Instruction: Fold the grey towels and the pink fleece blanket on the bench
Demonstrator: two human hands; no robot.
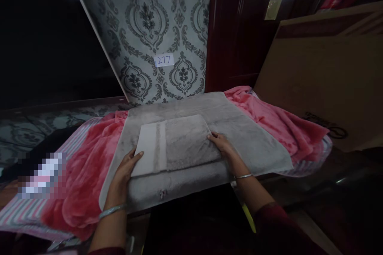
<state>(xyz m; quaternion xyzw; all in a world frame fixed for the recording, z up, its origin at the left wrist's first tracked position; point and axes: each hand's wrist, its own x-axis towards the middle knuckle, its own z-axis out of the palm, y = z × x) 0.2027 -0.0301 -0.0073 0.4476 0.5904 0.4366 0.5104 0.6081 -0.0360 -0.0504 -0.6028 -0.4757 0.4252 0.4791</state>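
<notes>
A folded grey towel (pixel 188 139) with a pale band at its left end is held by both my hands. At its left edge, my left hand (pixel 127 165) has the thumb on top and the other fingers mostly hidden along the side. My right hand (pixel 220 142) grips the opposite edge, with thumb and fingers closed on it. Beneath the towel spreads a larger grey plush cloth (pixel 254 143), laid flat, with a small dark mark near its front edge. I cannot tell whether the folded towel rests on that cloth or is slightly raised.
Pink plush blankets (pixel 89 167) with striped undersides flank the grey cloth. A large cardboard box (pixel 323 79) leans at the right. Behind stands a patterned wall (pixel 146 20) bearing a paper label (pixel 164 60) reading 277. A dark screen (pixel 54 40) occupies the upper left.
</notes>
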